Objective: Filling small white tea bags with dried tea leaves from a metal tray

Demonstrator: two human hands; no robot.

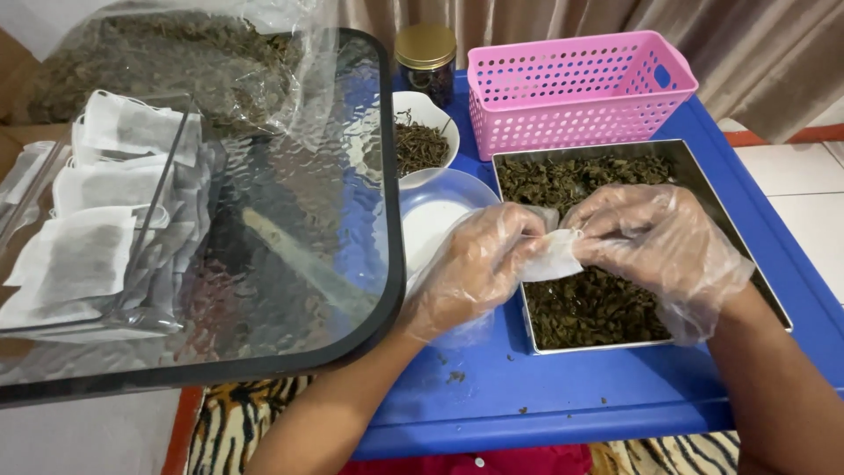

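Head view: on our left, a glass-topped bench (308, 264) carries a clear tray of empty white filter bags (79, 255), and behind them a plastic bag of dried leaves (176, 62) runs off the frame. Our left hand (475, 264), in a loose plastic glove, pinches one edge of a small white filter bag (552, 258) held over the steel tray of dried leaves (580, 308); our right hand (655, 242), also gloved, closes on the opposite edge. We judge the bag very light, limp and easily torn, and the gloves likely slippery, so the rim is the place to grip. Whether the bag's mouth is open, and what is inside, we cannot tell. The pink basket (571, 88) hides its contents.
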